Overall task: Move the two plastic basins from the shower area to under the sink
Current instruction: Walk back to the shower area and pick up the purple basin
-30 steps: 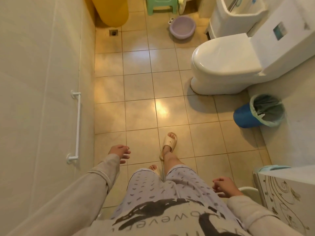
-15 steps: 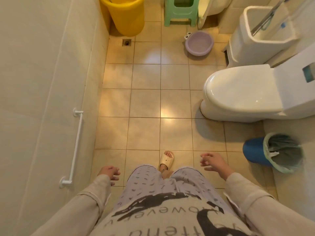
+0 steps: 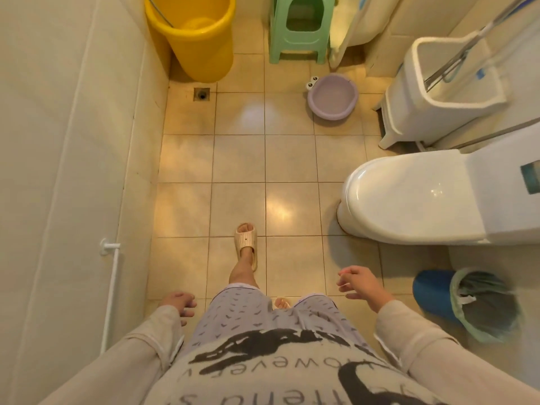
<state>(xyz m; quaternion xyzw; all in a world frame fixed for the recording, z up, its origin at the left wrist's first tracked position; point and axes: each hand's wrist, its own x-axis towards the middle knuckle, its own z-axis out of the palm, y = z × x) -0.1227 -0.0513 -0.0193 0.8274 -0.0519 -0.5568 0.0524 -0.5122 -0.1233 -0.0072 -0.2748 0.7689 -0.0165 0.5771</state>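
Note:
A small purple plastic basin (image 3: 332, 96) with cartoon eyes on its rim sits on the tiled floor at the far end, right of centre. A pale basin (image 3: 355, 21) leans upright against the back wall just behind it, partly hidden. My left hand (image 3: 179, 304) hangs low by my hip, fingers loosely curled, holding nothing. My right hand (image 3: 361, 283) is out in front of my waist with fingers apart and empty. Both hands are far from the basins.
A yellow bucket (image 3: 195, 39) stands in the far left corner by a floor drain (image 3: 201, 94). A green stool (image 3: 301, 27) is beside it. A white mop bucket (image 3: 444, 83), a toilet (image 3: 409, 200) and a blue bin (image 3: 467, 302) line the right side. A grab bar (image 3: 112, 287) runs along the left wall.
I have walked forward along the floor, so the basin, bucket and stool are closer. My right hand has swung forward and my left hand back.

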